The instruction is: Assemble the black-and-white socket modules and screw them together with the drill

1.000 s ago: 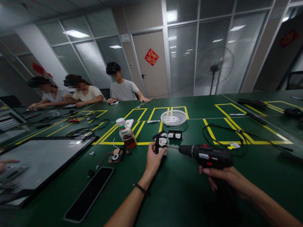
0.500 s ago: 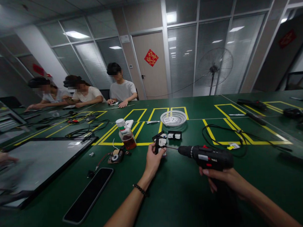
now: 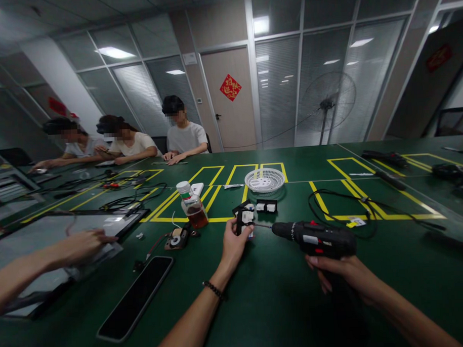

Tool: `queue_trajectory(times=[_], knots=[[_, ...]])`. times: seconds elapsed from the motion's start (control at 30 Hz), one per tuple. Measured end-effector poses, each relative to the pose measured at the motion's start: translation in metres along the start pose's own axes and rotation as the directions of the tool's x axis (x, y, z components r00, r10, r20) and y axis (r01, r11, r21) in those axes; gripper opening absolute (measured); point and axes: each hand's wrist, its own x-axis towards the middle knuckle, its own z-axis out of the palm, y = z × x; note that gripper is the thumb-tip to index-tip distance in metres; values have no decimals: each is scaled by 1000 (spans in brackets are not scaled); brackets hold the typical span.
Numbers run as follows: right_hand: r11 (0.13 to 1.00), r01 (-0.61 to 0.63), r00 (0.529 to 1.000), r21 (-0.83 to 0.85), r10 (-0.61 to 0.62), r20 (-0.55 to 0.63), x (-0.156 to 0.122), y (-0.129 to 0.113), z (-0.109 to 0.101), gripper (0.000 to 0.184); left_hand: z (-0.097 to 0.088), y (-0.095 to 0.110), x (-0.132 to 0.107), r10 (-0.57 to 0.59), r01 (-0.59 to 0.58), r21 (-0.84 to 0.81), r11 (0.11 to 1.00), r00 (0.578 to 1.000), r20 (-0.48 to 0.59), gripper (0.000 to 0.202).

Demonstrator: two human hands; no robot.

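Observation:
My left hand (image 3: 232, 246) grips a small black and white part (image 3: 243, 218) standing on the green table (image 3: 274, 303), thumb and fingers wrapped round it. My right hand (image 3: 343, 273) is closed round the grip of a black cordless screwdriver (image 3: 316, 238). Its thin bit points left and its tip touches the part's right side. A second black and white piece (image 3: 266, 206) lies just behind the part.
A white round grille (image 3: 264, 180), a capped bottle of brown liquid (image 3: 193, 204), a small circuit part with wires (image 3: 175, 240) and a dark phone (image 3: 136, 296) lie nearby. A black cable (image 3: 342, 210) loops at right. A co-worker's hand (image 3: 80, 246) rests on a large flat panel (image 3: 59, 235) at left. Three people sit far left.
A co-worker's arm has reached in from the left across the flat panel. My hands, the part and the screwdriver have hardly moved.

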Motion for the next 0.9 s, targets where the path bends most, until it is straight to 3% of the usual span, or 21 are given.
queue_trajectory(times=[0.9], knots=[[999, -31, 999, 18, 32, -22, 1, 5, -3, 29, 0, -2, 1, 2, -1, 17, 1000, 1000, -16, 46]])
